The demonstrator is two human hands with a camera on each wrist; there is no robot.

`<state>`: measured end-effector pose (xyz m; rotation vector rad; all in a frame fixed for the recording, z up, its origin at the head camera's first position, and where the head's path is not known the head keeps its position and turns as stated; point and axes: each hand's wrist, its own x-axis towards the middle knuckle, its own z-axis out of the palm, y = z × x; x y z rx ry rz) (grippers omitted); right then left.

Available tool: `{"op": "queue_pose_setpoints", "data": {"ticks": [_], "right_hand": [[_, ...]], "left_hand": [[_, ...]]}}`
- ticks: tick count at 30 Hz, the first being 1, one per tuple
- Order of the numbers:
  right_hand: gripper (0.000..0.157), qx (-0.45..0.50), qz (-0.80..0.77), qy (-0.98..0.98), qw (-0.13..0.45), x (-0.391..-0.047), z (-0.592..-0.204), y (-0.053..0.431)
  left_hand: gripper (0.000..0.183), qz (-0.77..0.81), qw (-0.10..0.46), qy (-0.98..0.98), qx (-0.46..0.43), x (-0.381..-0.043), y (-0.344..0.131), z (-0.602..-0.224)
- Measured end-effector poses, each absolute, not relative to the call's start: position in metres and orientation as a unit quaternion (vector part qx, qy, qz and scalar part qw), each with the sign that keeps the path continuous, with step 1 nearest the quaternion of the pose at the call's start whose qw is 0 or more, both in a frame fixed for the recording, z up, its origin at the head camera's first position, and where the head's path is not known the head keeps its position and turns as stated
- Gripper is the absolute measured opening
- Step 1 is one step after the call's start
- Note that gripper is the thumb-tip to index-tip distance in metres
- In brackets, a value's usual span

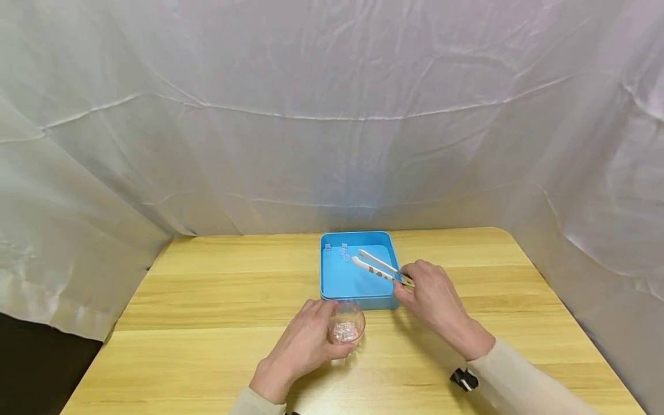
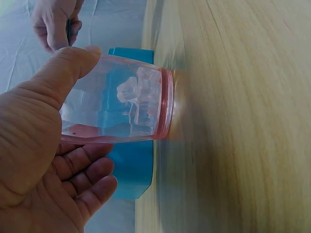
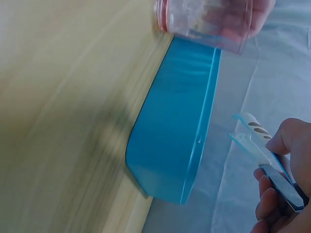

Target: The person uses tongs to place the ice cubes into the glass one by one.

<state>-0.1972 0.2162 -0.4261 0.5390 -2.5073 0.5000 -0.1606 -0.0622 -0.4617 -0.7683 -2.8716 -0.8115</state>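
My left hand (image 1: 306,340) holds a clear cup (image 2: 97,111) with a reddish base, thumb on one side and fingers on the other. The cup stands on the table with several clear cubes (image 2: 141,97) at its bottom. In my right hand (image 1: 433,294) is a pair of white tongs (image 1: 378,271) with brown spots, gripped between thumb and fingers. Their tips stand apart over the blue tray (image 1: 358,302), and I see nothing between them. A few clear cubes (image 1: 343,249) lie near the tray's far left corner, left of the tong tips.
The wooden table (image 1: 218,300) carries the tray near its back edge, just beyond the cup. A grey-white curtain (image 1: 332,144) hangs behind and along both sides. On the right wrist is a dark strap (image 1: 464,379).
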Motion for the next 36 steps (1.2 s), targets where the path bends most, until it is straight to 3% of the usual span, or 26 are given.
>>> {"op": "queue_pose_setpoints", "data": {"ticks": [17, 26, 36], "right_hand": [[0.016, 0.199, 0.183, -0.932, 0.243, -0.226, -0.431, 0.209], [0.014, 0.170, 0.179, -0.951, 0.187, -0.240, -0.433, 0.201], [0.023, 0.161, 0.156, -0.966, 0.131, -0.257, -0.439, 0.190]], "left_hand": [[0.078, -0.261, 0.030, -0.933, -0.247, -0.161, -0.063, -0.464], [0.076, -0.261, 0.032, -0.932, -0.251, -0.161, -0.062, -0.464], [0.075, -0.264, 0.032, -0.930, -0.253, -0.161, -0.062, -0.464]]}}
